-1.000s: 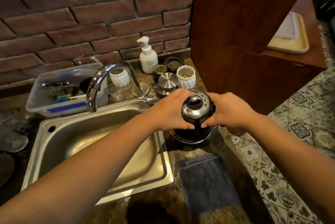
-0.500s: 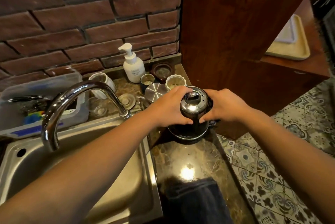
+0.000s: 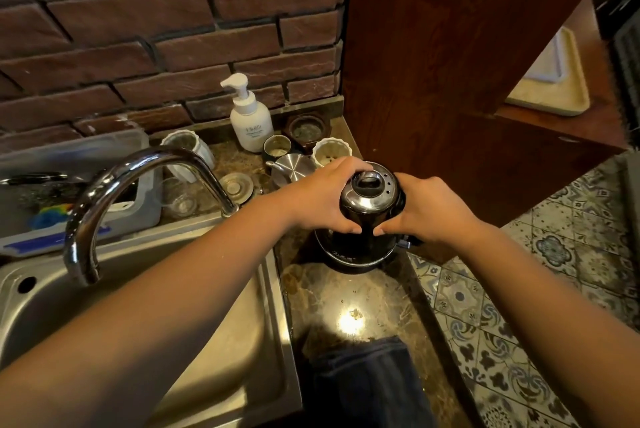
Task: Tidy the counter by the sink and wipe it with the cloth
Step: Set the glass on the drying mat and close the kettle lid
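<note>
Both hands grip the black kettle (image 3: 360, 230): left hand (image 3: 320, 197) clasped on its left flank, right hand (image 3: 427, 211) on its right, thumbs nearly meeting in front. The kettle stands upright on the marbled tabletop (image 3: 377, 296), right of the steel sink (image 3: 221, 341). Nearer than the kettle lies a dark cloth (image 3: 370, 382); behind it, a soap dispenser (image 3: 249, 116) and cups.

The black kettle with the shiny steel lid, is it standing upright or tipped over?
Upright. The black kettle sits on its round base, lid facing up, with the left hand and right hand clasping its sides.
</note>
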